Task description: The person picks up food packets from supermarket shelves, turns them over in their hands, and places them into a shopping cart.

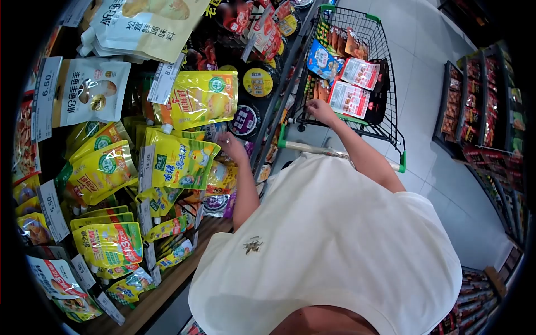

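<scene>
My left hand reaches to the shelf. Its fingers are loosely bent and apart, at the right edge of a yellow pouch of chicken seasoning; I cannot tell whether they touch it. Just above that hand is a round tub with a purple lid. My right hand is at the near edge of the shopping cart, its fingers curled at the rim. Inside the cart lie a blue packet, white-and-red packs and several other packets.
Another yellow pouch hangs above, beside pale mushroom seasoning pouches. Price tags stick out along the shelf. The cart handle crosses before my body. Across the tiled floor stands a stocked rack.
</scene>
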Motion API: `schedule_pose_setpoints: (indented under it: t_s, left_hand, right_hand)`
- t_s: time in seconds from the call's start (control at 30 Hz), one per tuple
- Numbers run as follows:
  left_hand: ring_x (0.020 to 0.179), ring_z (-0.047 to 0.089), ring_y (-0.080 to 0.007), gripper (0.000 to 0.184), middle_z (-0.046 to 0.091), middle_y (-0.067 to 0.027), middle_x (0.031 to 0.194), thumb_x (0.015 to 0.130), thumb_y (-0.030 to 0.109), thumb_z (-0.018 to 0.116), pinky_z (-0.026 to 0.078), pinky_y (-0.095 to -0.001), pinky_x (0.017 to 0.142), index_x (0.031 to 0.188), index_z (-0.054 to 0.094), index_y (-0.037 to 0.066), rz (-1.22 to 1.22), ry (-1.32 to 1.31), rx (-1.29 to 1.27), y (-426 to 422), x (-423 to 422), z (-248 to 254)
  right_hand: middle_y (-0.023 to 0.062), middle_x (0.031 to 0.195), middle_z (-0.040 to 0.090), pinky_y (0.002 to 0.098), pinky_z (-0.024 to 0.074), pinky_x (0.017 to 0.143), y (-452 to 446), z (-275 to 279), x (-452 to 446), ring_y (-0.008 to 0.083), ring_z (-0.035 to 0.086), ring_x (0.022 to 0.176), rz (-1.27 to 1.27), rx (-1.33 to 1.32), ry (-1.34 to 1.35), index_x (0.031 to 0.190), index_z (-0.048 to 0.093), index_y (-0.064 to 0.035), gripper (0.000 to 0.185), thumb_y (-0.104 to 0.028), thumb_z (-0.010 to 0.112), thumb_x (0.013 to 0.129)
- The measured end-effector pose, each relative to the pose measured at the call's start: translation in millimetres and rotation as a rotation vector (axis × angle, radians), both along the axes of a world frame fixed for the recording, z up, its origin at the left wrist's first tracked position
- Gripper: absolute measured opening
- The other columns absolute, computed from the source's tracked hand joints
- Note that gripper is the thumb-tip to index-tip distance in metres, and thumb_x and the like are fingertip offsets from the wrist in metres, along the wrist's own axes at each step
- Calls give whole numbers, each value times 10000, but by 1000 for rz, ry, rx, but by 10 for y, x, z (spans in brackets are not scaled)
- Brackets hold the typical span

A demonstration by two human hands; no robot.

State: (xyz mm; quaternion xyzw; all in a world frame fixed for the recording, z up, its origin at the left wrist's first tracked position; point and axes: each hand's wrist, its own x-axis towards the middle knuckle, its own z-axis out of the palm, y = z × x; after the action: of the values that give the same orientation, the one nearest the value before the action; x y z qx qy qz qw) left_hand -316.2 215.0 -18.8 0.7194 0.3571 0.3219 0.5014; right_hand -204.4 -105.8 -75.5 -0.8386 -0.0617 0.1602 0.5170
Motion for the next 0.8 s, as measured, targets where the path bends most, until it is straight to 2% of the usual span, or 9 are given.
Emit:
schedule_pose_setpoints:
  t_s: [0.13,0.2,0.3,0.43,0.53,0.67,0.73,0.77,0.8]
  left_hand:
    - [1054,538,-343,515,477,-229,1241,931,102,550,437,-404,937,1360,323,-69,-35,-95,63,-2,6,-312]
    - [1038,530,-324,619,486,-210,1192,919,92,539,433,-403,935,1431,220,-49,50,-178,-79,-117,-3,-330]
    - [1017,527,-308,709,486,-202,1170,903,84,519,420,-404,938,1478,119,-24,41,-73,-43,-73,19,-338]
    - [995,528,-300,568,509,-190,1079,899,100,513,417,-391,921,1381,237,-16,69,-59,-136,196,94,-586]
    - [959,522,-282,478,522,-169,1053,890,81,529,418,-386,905,1299,294,2,80,-84,-134,275,149,-701]
    - [892,514,-226,612,533,-137,1069,934,47,528,442,-346,847,1454,212,-22,2,-101,-144,-5,257,-646]
    - [864,509,-195,696,538,-118,1076,961,35,518,452,-322,815,1538,132,-6,-70,-75,-225,-481,310,-189]
    - [883,531,-170,783,555,-110,1122,995,57,505,463,-296,803,1587,-6,73,-171,-34,-188,-458,384,-389]
    - [949,569,-174,720,561,-122,1176,1001,75,511,475,-294,837,1582,86,79,-262,-44,-167,-642,424,-232]
  right_hand:
    - [164,978,723,344,535,804,-158,-85,-57,244,695,905,-54,-21,-11,1095,668,17,260,-132,565,909]
    - [178,967,717,357,533,810,-270,-128,-74,275,693,901,-39,-51,-25,1090,670,17,263,-136,564,904]
    - [213,1002,706,399,526,853,-457,-183,-149,342,681,947,-29,-124,16,1097,678,-5,271,-159,590,892]
    - [231,1015,701,422,526,865,-575,-210,-276,383,672,966,33,-226,99,1094,681,-14,267,-165,602,889]
    - [231,1009,700,434,527,853,-527,-234,-301,384,675,946,5,-229,13,1086,681,-23,254,-161,601,889]
    - [217,954,703,403,525,819,-525,-97,-361,363,680,893,51,-241,45,1093,663,7,259,-160,584,911]
    - [212,963,704,404,525,812,-533,-109,-359,365,678,895,29,-242,-20,1113,653,4,257,-147,589,915]
    - [211,967,704,405,525,808,-554,-98,-363,368,677,895,-8,-206,-26,1121,649,1,257,-148,589,920]
    - [209,971,705,405,524,804,-581,-34,-387,371,675,895,-44,-171,-32,1129,645,-2,257,-148,590,924]
